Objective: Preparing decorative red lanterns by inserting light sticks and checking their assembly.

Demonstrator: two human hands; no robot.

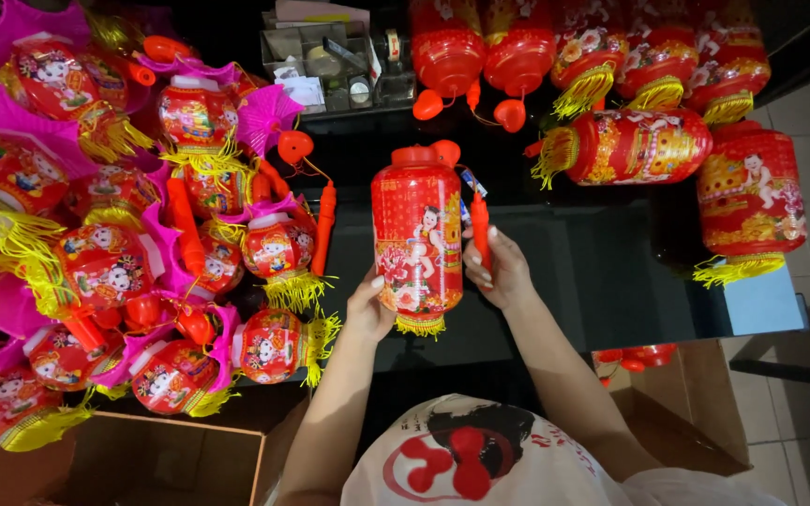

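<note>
A red cylinder-shaped paper lantern (417, 239) with a printed child picture and a yellow fringe at its bottom is held over the black table (592, 272). My left hand (368, 307) grips its lower left edge. My right hand (497, 269) is on its right side and also holds the lantern's red stick handle (480, 228), which points up. A red cap and bulb sit at the lantern's top.
A heap of round red lanterns with pink paper and yellow tassels (114, 244) fills the left. More red cylinder lanterns (649, 141) lie at the back right. A clear organiser box (330, 66) stands behind. Open cardboard boxes (142, 459) sit below, left and right.
</note>
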